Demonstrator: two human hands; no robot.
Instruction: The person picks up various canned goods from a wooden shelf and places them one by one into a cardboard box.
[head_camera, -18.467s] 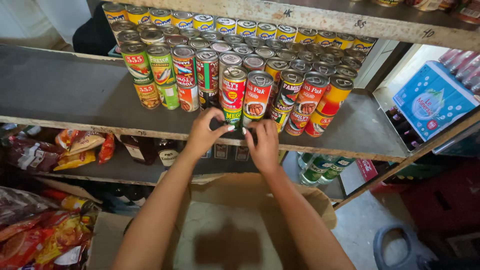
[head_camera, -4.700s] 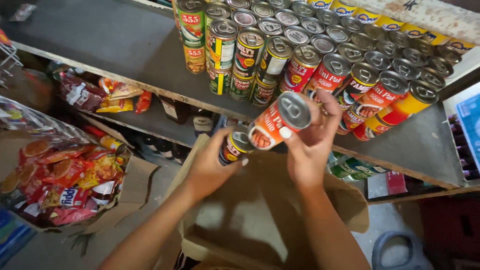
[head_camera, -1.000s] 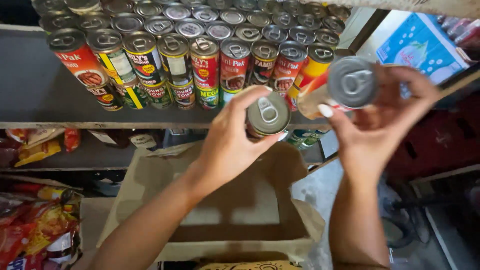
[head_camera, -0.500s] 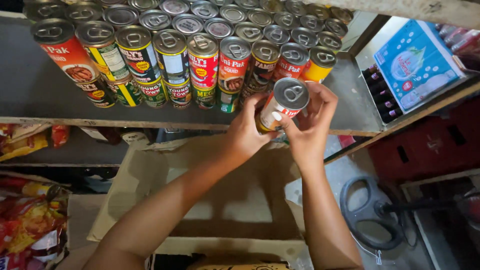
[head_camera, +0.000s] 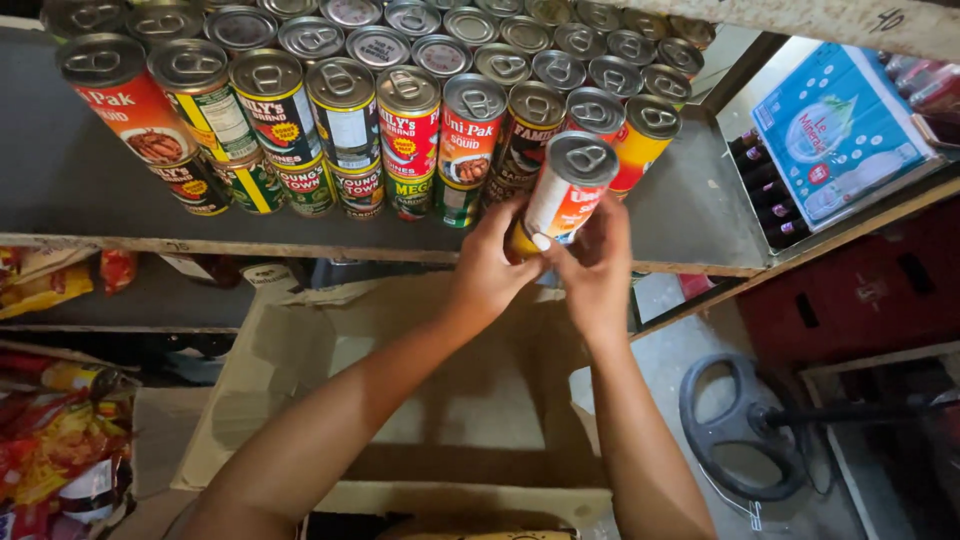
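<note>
Both hands, left hand (head_camera: 490, 265) and right hand (head_camera: 597, 270), have fingers pinching 1 tilted can (head_camera: 565, 195) at the shelf (head_camera: 690, 215) edge; likely risk: nudging the stacked cans (head_camera: 400, 110) over.

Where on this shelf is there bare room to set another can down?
Bare shelf lies right of the stacked cans, and another strip at far left. Both hands hold a can at the crowded front row.
</note>
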